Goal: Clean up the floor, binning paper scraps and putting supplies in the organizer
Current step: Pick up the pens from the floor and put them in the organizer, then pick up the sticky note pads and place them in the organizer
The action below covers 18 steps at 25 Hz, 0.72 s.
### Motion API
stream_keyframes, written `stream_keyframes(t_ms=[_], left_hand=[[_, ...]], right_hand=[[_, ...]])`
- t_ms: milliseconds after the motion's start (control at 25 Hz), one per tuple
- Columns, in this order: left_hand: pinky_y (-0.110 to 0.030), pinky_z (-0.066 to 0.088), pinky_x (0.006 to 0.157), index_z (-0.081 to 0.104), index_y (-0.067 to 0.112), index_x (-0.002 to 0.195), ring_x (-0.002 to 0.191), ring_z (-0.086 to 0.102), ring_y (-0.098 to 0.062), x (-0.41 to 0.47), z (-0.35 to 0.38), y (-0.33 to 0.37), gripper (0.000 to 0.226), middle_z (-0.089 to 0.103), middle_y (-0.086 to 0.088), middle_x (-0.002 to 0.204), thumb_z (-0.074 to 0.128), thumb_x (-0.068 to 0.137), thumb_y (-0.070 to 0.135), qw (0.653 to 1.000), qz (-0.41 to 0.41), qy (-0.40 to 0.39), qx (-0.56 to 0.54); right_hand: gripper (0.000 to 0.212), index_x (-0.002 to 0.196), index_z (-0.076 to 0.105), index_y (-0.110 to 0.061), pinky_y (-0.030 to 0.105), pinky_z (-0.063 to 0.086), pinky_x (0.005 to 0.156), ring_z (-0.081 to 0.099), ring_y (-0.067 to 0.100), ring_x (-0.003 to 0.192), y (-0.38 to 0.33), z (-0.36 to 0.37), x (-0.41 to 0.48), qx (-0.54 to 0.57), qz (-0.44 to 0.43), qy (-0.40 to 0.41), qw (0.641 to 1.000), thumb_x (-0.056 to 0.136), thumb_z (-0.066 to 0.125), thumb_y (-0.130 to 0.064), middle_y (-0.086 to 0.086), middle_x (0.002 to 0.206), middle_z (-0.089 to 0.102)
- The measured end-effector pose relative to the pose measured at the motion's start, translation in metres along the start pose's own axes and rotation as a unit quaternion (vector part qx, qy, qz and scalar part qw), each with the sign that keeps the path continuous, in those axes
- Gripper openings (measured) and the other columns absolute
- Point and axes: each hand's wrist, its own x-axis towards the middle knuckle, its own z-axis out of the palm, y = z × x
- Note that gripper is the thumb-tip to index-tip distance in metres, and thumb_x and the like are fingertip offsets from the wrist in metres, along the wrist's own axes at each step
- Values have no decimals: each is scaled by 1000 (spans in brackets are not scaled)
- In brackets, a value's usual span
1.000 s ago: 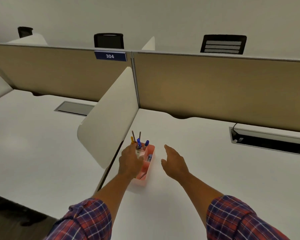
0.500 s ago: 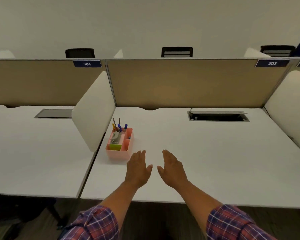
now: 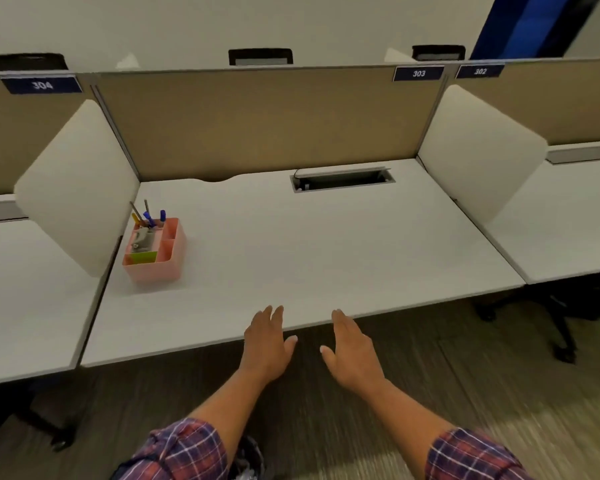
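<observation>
Head view: the left hand and the right hand are stretched forward side by side, palms down, over the front edge of the white tabletop. Both have their fingers spread loosely and hold nothing; the left fingers lie over the tabletop's front edge, while the right hand is mostly over the dark carpeted floor in front of it. Plaid sleeves are rolled back on both forearms.

The pink organizer stands near the tabletop's left edge, just beside the white side divider and well apart from both hands. Blue pens and slim grey ones stand upright in its rear compartment, a grey item lies in a middle one, and a yellow-green pad fills the front one. A cable slot is set in the tabletop near its rear edge, below the tan back panel with the label 303.
</observation>
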Motion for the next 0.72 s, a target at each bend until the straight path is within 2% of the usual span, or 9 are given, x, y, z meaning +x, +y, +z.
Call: stream_keyframes(t_ms=[160,480,600,720], left_hand=[[-49,26,125,22,20,161,157,23,-30,-38,61,53,79,27,-10,168,59,98,48,999,5,-32,15],[-53,27,125,26,19,161,157,21,-32,-168,225,135,76,26,-11,169,58,99,47,993,-54,-102,12],[-51,29,123,30,19,160,155,26,-31,-218,278,146,73,30,-10,168,59,98,46,989,-80,-127,3],[-47,36,118,41,16,154,147,40,-32,-253,329,135,66,44,-12,159,61,97,42,982,-126,-139,2]], right_hand=[[81,159,15,-19,43,31,122,26,22,153,90,-7,-59,-8,42,-14,999,95,60,-42,4,166,24],[80,156,26,-6,44,35,118,33,30,150,294,21,-207,0,79,-76,994,91,59,-39,15,163,33],[76,155,29,-7,43,33,120,34,31,149,347,47,-267,23,105,-99,989,92,60,-35,15,161,35],[71,149,38,-6,47,43,111,45,35,140,390,80,-305,30,150,-117,981,90,66,-33,17,153,45]])
